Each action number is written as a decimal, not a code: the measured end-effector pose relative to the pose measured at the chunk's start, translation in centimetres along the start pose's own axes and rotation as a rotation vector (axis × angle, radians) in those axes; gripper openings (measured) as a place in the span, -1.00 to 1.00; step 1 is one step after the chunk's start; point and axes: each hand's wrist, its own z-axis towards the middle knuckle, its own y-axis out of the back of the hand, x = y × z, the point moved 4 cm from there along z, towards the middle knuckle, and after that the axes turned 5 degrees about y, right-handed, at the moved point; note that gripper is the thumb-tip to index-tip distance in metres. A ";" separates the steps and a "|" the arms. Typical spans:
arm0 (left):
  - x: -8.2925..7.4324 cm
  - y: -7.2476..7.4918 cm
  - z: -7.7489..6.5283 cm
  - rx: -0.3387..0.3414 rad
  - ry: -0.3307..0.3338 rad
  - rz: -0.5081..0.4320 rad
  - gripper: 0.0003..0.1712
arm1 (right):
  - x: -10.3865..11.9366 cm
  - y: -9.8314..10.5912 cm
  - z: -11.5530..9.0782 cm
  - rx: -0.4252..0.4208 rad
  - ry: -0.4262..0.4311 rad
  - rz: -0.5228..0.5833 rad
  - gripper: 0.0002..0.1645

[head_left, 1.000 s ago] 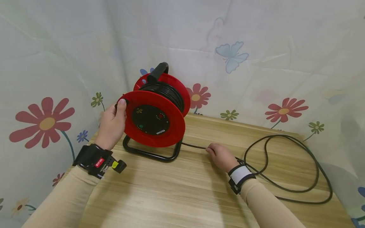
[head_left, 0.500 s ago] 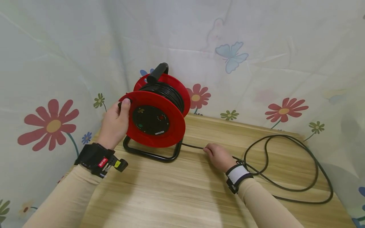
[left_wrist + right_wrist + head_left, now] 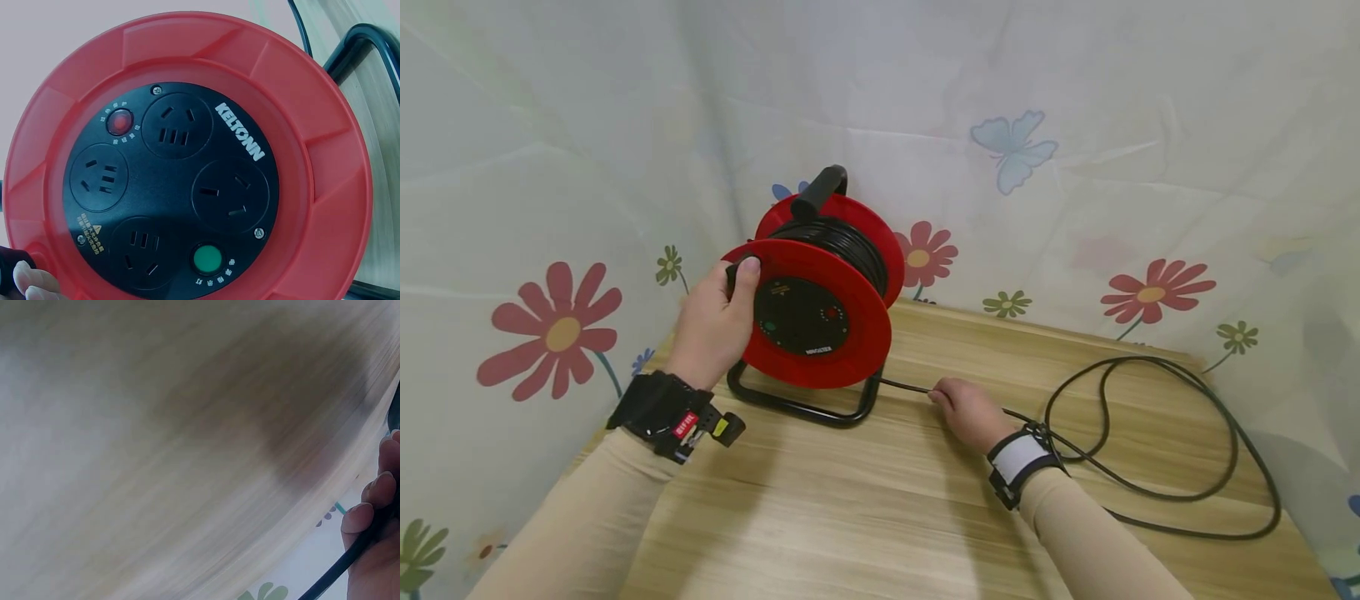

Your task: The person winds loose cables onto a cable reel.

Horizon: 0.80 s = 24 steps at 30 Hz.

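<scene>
Here's the left hand [image 3: 713, 325] up at the edge of the red cable reel [image 3: 816, 321], its grip closed round the black winding knob [image 3: 731, 282], thumb laid along the top. And the reel itself? Upright on its black tube stand [image 3: 793, 410], left of centre on the wooden bench [image 3: 850, 500], carry handle [image 3: 818, 193] at the top, black cable wound thick between the two red discs.

Over to the right hand [image 3: 973, 417], low above the bench: that grip is closed too, fingers curled on the thin black cable [image 3: 904, 386], which runs from beside the stand straight to the fingertips. Past the hand, the cable spreads out in wide, loose loops on the right of the bench.

The left wrist view gives us the reel's face: a round black panel [image 3: 169, 187] with four sockets, a red button [image 3: 120, 122], a green light [image 3: 207, 259] and KELTONN in white letters. Black strap [image 3: 651, 412] on the left wrist, white band [image 3: 1021, 458] on the right, and behind it all a pale curtain [image 3: 1112, 67] printed with flowers and a blue butterfly [image 3: 1015, 152].
</scene>
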 end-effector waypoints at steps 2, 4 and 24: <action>-0.2 0.0 0.0 0.002 -0.006 0.005 -0.37 | 0.2 -0.1 0.1 -0.002 0.004 -0.001 -0.84; -0.3 0.0 0.0 0.006 -0.010 0.010 -0.38 | 0.5 -0.1 0.2 -0.004 0.009 -0.002 -0.84; -1.7 -0.8 0.2 0.068 -0.045 0.090 -0.44 | 2.4 -1.0 1.3 0.013 0.003 -0.003 -0.84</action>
